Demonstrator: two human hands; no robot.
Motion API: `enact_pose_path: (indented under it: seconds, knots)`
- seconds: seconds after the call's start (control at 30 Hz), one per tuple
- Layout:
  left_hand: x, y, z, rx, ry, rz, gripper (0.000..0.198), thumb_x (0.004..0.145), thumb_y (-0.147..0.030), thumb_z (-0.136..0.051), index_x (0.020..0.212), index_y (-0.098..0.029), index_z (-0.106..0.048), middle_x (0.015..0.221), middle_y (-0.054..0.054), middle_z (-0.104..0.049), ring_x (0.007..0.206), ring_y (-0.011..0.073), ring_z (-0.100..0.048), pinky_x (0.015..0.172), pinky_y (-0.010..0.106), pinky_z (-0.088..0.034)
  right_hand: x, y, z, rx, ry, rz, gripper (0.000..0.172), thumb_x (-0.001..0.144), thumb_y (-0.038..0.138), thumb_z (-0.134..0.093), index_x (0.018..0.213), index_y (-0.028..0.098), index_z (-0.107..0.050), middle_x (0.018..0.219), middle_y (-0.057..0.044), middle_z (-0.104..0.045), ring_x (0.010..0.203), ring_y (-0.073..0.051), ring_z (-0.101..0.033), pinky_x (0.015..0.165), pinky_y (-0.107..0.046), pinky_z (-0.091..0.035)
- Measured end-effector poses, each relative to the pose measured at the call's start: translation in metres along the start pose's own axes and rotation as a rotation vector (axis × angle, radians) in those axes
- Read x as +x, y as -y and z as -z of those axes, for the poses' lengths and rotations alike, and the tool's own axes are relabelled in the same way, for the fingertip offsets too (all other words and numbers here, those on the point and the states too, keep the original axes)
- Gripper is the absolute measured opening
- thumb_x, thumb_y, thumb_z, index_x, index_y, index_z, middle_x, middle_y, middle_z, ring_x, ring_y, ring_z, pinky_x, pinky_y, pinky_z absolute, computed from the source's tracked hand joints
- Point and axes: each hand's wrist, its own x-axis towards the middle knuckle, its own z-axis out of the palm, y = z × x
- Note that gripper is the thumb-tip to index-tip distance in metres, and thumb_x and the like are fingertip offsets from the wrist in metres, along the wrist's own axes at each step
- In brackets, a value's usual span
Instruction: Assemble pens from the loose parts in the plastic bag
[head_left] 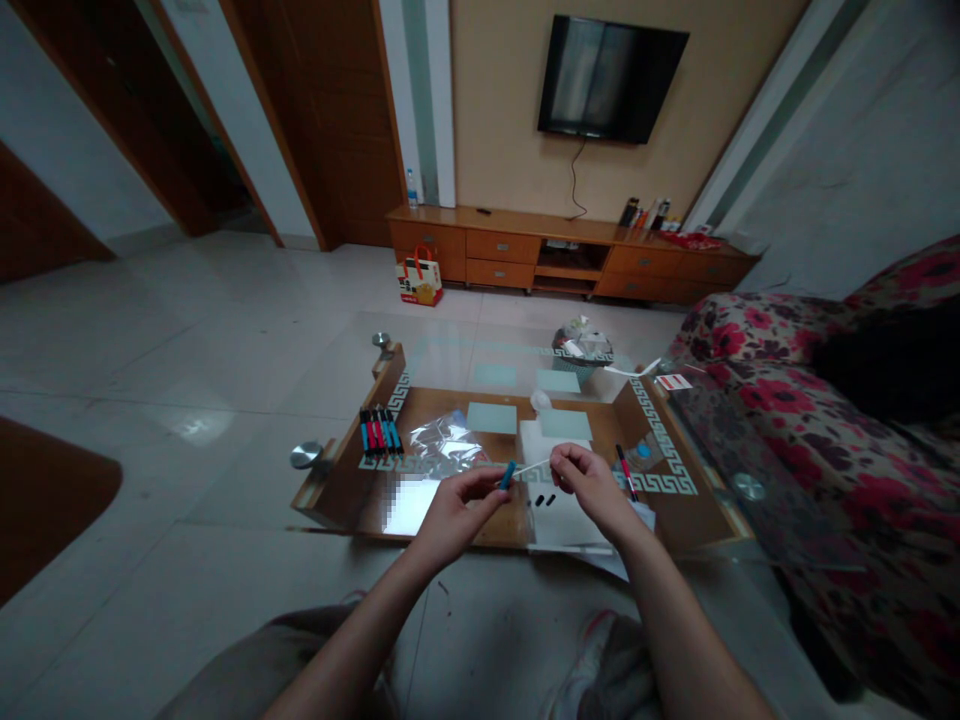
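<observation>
My left hand (pixel 454 505) is closed in a pinch on a small blue pen part (pixel 508 474). My right hand (pixel 590 482) pinches the other end of a thin white rod (pixel 534 466) that runs from the blue part. Both hands hover over the near edge of a glass coffee table (pixel 442 335). Below them lie two small black caps (pixel 545 499) on white paper (pixel 559 520). A row of several red, blue and black pens (pixel 380 432) lies at the table's left. A red and black pen (pixel 625 471) lies right of my right hand.
A crumpled clear plastic bag (pixel 447 443) lies beside the pens. A floral sofa (pixel 832 440) stands close on the right. A wooden TV cabinet (pixel 570 253) and a wall TV (pixel 609 78) are at the far wall, with a paper shopping bag (pixel 419 277) on the tiled floor.
</observation>
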Motion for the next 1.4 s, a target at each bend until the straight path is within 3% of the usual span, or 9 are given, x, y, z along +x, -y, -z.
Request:
enact_pose_path:
  seconds: [0.2, 0.43, 0.73, 0.9, 1.27, 1.4]
  knots:
    - [-0.003, -0.008, -0.002, 0.045, 0.078, 0.000, 0.031, 0.081, -0.032, -0.074, 0.108, -0.018, -0.075, 0.102, 0.009, -0.076, 0.092, 0.0234, -0.071, 0.091, 0.040, -0.056, -0.004, 0.011, -0.003, 0.127, 0.007, -0.045, 0.034, 0.081, 0.052, -0.066, 0.080, 0.019, -0.057, 0.061, 0.003, -0.050, 0.054, -0.010, -0.040, 0.052, -0.024, -0.028]
    - [-0.004, -0.008, -0.003, 0.081, 0.143, 0.003, 0.032, 0.082, -0.031, -0.072, 0.111, -0.018, -0.073, 0.097, 0.008, -0.076, 0.086, 0.0220, -0.072, 0.084, 0.036, -0.056, -0.004, 0.009, -0.004, 0.266, -0.019, -0.029, 0.031, 0.081, 0.049, -0.070, 0.085, 0.019, -0.063, 0.074, -0.001, -0.059, 0.065, -0.013, -0.051, 0.055, -0.024, -0.036]
    - [-0.001, 0.001, 0.001, 0.098, 0.046, 0.026, 0.034, 0.083, -0.034, -0.070, 0.114, -0.019, -0.070, 0.091, 0.008, -0.075, 0.075, 0.0201, -0.072, 0.069, 0.030, -0.055, 0.001, 0.005, 0.003, 0.347, -0.275, 0.038, 0.031, 0.079, 0.048, -0.071, 0.087, 0.020, -0.062, 0.083, -0.004, -0.064, 0.063, -0.013, -0.052, 0.053, -0.025, -0.037]
    - [-0.002, 0.003, 0.000, 0.147, 0.094, 0.012, 0.032, 0.085, -0.033, -0.067, 0.114, -0.020, -0.070, 0.086, 0.006, -0.075, 0.074, 0.0196, -0.071, 0.066, 0.028, -0.052, 0.000, 0.009, 0.003, 0.373, -0.325, 0.058, 0.029, 0.079, 0.048, -0.071, 0.087, 0.022, -0.061, 0.082, -0.002, -0.063, 0.062, -0.012, -0.052, 0.054, -0.026, -0.038]
    - [-0.003, -0.001, 0.000, 0.206, 0.120, 0.013, 0.032, 0.087, -0.034, -0.063, 0.116, -0.020, -0.070, 0.085, 0.005, -0.074, 0.073, 0.0193, -0.071, 0.068, 0.029, -0.053, 0.000, 0.000, 0.004, 0.306, -0.279, 0.048, 0.027, 0.080, 0.045, -0.072, 0.091, 0.021, -0.065, 0.084, -0.002, -0.066, 0.063, -0.012, -0.051, 0.057, -0.026, -0.040]
    - [-0.003, -0.002, 0.000, 0.222, 0.130, -0.005, 0.031, 0.088, -0.033, -0.063, 0.116, -0.021, -0.071, 0.084, 0.004, -0.074, 0.072, 0.0186, -0.070, 0.069, 0.029, -0.052, 0.000, 0.001, 0.005, 0.365, -0.318, 0.073, 0.026, 0.080, 0.043, -0.073, 0.093, 0.021, -0.065, 0.083, -0.002, -0.065, 0.062, -0.011, -0.050, 0.056, -0.024, -0.039]
